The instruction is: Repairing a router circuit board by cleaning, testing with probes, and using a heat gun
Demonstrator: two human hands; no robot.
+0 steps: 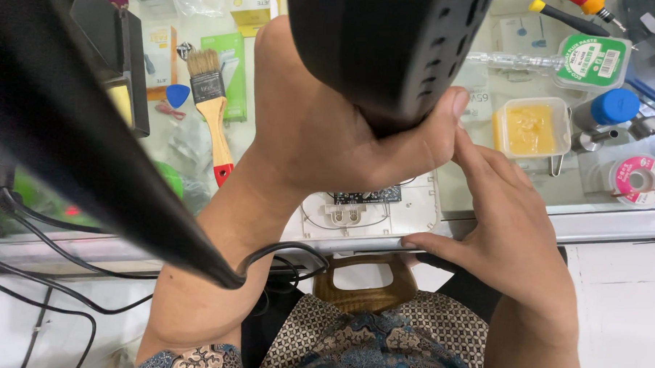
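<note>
Head view: our left hand is closed firmly around a black perforated plastic tool body, held above the glass-topped table. Our right hand is loosely open and holds nothing; its forefinger touches the left thumb, its lower fingers lie along the table edge. Between both hands lies an opened white plastic device shell carrying a small dark circuit board. We note a wooden-handled paintbrush to the left, and a square tub of yellow paste to the right.
</note>
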